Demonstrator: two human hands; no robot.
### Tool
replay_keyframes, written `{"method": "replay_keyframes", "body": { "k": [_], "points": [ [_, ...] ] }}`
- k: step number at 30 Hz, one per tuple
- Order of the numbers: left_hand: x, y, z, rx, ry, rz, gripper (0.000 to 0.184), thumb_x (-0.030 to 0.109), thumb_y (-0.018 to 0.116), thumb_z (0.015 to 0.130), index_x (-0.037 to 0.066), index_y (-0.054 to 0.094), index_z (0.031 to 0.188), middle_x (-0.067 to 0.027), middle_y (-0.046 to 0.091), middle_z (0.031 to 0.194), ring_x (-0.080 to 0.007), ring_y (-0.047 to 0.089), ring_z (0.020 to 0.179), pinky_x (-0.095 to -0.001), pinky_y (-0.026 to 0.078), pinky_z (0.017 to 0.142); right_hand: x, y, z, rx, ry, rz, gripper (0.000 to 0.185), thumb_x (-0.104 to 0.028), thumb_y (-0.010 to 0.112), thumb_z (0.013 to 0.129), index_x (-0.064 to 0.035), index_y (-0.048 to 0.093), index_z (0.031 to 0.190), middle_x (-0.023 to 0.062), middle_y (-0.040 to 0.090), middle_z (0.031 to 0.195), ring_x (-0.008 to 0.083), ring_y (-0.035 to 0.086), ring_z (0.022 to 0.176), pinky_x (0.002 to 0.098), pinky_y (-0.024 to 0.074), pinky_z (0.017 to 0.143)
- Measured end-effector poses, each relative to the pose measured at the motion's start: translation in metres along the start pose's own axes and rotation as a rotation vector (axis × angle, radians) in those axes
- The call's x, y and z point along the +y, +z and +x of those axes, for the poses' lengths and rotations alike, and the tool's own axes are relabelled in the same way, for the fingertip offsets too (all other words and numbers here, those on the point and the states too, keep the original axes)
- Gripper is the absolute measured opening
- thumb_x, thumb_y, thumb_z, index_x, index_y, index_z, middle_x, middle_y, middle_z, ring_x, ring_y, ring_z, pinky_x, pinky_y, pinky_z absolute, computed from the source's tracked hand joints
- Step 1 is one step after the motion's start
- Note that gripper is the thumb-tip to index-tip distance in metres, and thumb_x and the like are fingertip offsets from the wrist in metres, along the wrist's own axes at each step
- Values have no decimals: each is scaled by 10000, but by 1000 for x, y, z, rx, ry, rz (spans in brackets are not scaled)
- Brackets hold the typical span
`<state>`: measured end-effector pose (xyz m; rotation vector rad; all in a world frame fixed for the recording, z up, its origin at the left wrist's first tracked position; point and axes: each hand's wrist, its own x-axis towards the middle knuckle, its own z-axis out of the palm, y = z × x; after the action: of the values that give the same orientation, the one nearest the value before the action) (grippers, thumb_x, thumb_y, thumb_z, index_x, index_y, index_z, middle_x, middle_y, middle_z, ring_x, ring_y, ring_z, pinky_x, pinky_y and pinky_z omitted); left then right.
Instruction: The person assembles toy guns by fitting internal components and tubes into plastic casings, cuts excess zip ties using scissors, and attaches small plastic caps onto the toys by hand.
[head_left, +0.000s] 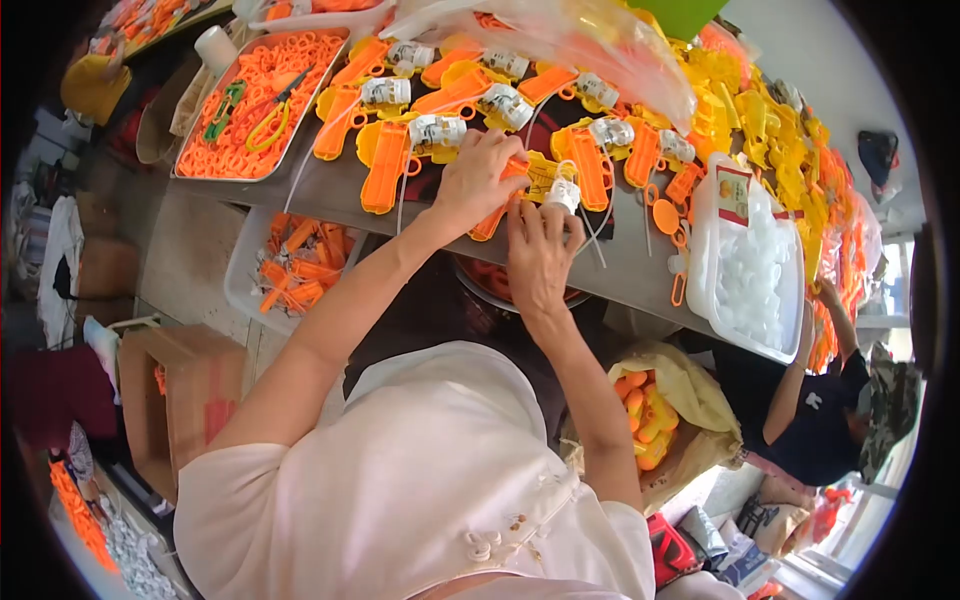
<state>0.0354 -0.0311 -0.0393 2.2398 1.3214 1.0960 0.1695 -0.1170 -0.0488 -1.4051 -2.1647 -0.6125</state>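
Observation:
My left hand (477,183) is closed on an orange-and-yellow plastic toy gun (514,172) at the table's near edge, its fingers pressing the orange handle from above. From below, my right hand (543,250) grips the same toy gun, fingers curled near its white mechanism (562,195). The fingers cover part of the handle. Similar toy guns, with orange handles, yellow shells and white mechanisms, lie around in rows; one (384,168) is left of my left hand and another (590,168) right of my right hand. Thin clear tubes hang from several of them.
On the left stands a metal tray (345,36) of orange rings, with pliers (268,128) and green snips (224,110). A white tub (712,290) of translucent parts is at right. Below are a bin (240,285), a carton (200,375) and a sack (700,425). Another person (815,405) works at far right.

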Motion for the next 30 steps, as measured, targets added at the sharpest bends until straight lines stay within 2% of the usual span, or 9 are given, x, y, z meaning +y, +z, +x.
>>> {"method": "replay_keyframes", "body": {
  "k": [4, 6, 9, 12, 17, 20, 23, 26, 30],
  "points": [
    [4, -2, -1, 97, 121, 21, 290, 208, 734, 819, 68, 633, 1053, -90, 589, 1227, -309, 506, 1188, -406, 429, 1014, 21, -31, 1, 101, 134, 105, 346, -91, 643, 788, -86, 655, 1134, 61, 575, 1207, 238, 530, 1110, 464, 333, 997],
    [14, -1, -8, 167, 185, -20, 293, 192, 731, 823, 64, 635, 1068, -95, 578, 1261, -312, 499, 1206, -406, 423, 1036, 34, -35, 4, -29, 141, 159, 457, -54, 676, 757, -107, 615, 1206, 82, 520, 1307, 271, 496, 1195, 460, 342, 994],
    [14, 6, -11, 79, 194, 30, 257, 131, 737, 810, 54, 651, 1040, -77, 585, 1211, -301, 509, 1191, -396, 450, 1003, 53, -30, 17, -201, -61, 131, 437, -27, 672, 747, -100, 613, 1174, 83, 527, 1313, 272, 510, 1196, 434, 373, 977],
    [6, 8, -10, 60, 158, -38, 172, 125, 751, 788, 57, 669, 923, -64, 591, 1165, -281, 524, 1160, -381, 470, 972, 72, -22, 24, -221, -90, 292, 419, -15, 669, 738, -95, 622, 1146, 77, 566, 1279, 249, 550, 1150, 410, 407, 939],
    [7, 4, -7, 35, 107, -22, 141, 111, 754, 762, 80, 668, 870, -51, 607, 1115, -262, 550, 1084, -379, 491, 918, 99, -45, 55, -335, 7, 675, 303, -96, 630, 868, -37, 618, 1165, 107, 607, 1238, 312, 542, 1187, 437, 390, 1040],
    [10, 0, -3, -11, 128, 26, 144, 97, 748, 740, 89, 667, 859, -45, 613, 1093, -264, 558, 1050, -378, 499, 887, 105, -51, 72, -387, 77, 764, 304, -95, 617, 881, -34, 602, 1178, 130, 601, 1238, 333, 584, 1094, 430, 453, 955],
    [11, 2, -3, 21, 129, 18, 161, 77, 750, 717, 84, 659, 850, -47, 610, 1086, -273, 554, 1040, -378, 498, 877, 99, -40, 76, -378, 361, 829, 293, -115, 610, 905, -28, 574, 1183, 142, 609, 1189, 332, 633, 940, 424, 519, 794],
    [10, 5, -5, 68, 167, -1, 168, 61, 752, 706, 82, 653, 840, -48, 605, 1081, -277, 550, 1035, -377, 496, 873, 110, 4, 49, -313, 424, 613, 276, -133, 595, 937, -28, 545, 1188, 146, 626, 1092, 307, 637, 784, 396, 518, 633],
    [10, 4, -5, 65, 160, -4, 181, 62, 764, 698, 81, 658, 843, -47, 602, 1091, -279, 545, 1039, -378, 492, 876, 109, -3, 30, -489, 701, 872, 358, -129, 689, 883, -32, 531, 1189, 137, 601, 1064, 281, 624, 756, 365, 510, 613]
  ]
}}
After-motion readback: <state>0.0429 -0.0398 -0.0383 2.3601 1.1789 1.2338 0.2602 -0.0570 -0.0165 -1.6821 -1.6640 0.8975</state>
